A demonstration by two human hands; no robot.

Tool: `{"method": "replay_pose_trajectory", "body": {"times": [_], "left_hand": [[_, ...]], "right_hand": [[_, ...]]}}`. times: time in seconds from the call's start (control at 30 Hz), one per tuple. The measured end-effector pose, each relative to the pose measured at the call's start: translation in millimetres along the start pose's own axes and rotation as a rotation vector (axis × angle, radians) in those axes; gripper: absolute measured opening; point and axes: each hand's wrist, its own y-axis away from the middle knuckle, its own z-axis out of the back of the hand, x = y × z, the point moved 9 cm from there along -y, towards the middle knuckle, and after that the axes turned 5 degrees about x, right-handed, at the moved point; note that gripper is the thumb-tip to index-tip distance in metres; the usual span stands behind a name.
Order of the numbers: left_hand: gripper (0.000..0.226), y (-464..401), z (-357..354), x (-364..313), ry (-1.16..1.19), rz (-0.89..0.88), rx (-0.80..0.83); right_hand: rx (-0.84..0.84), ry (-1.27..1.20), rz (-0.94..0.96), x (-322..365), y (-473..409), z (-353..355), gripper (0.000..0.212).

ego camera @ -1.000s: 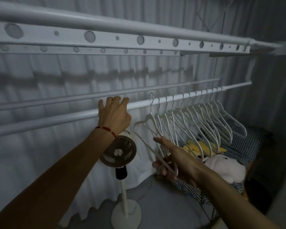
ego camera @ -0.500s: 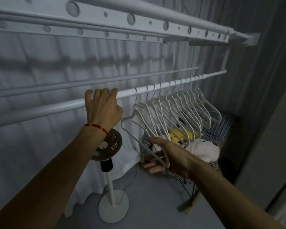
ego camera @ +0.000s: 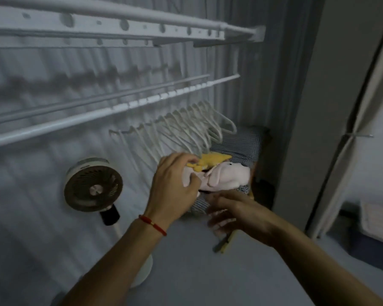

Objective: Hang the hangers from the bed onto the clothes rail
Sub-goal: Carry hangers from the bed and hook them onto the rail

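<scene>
Both hands have come off their earlier positions. Half a second ago the left hand (ego camera: 173,186) gripped the clothes rail (ego camera: 53,125) and the right hand (ego camera: 232,214) steadied the nearest of the hangers (ego camera: 186,129). Now the rail is free and both hands are low, in front of the checked bedding (ego camera: 241,141).

- Left hand: fingers curled, lying against the pink soft toy (ego camera: 226,177). Whether they pinch the toy or only rest on it cannot be told.
- Right hand: blurred by motion, fingers extended and apart, holding nothing visible.
- Hangers: a full row hangs by its hooks on the right-hand part of the rail, blurred by the camera swing, above the yellow soft toy (ego camera: 215,159) and the pink one.

Assessment: the last hanger appears hung and released. The view has swung down and right toward the bed, which suggests a return for the next hanger. No loose hanger is visible on the bedding in this view; the toys and hands cover part of it. The standing fan (ego camera: 93,187) remains to the left, well apart from the hands.
</scene>
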Motion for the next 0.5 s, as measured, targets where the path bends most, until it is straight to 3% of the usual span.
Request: {"method": "replay_pose_trajectory", "body": {"times": [0.27,0.5], "left_hand": [[0.021,51.5,-265.8,-180.0,0.517,0.225,0.578],[0.025,150.7,-446.1,-381.6,0.677,0.094,1.143]], "right_hand": [[-0.479,-0.01,-0.04,-134.9,195.8,193.2,0.022],[-0.879,-0.24,-0.242,-293.2,389.2,294.7,0.019]]}}
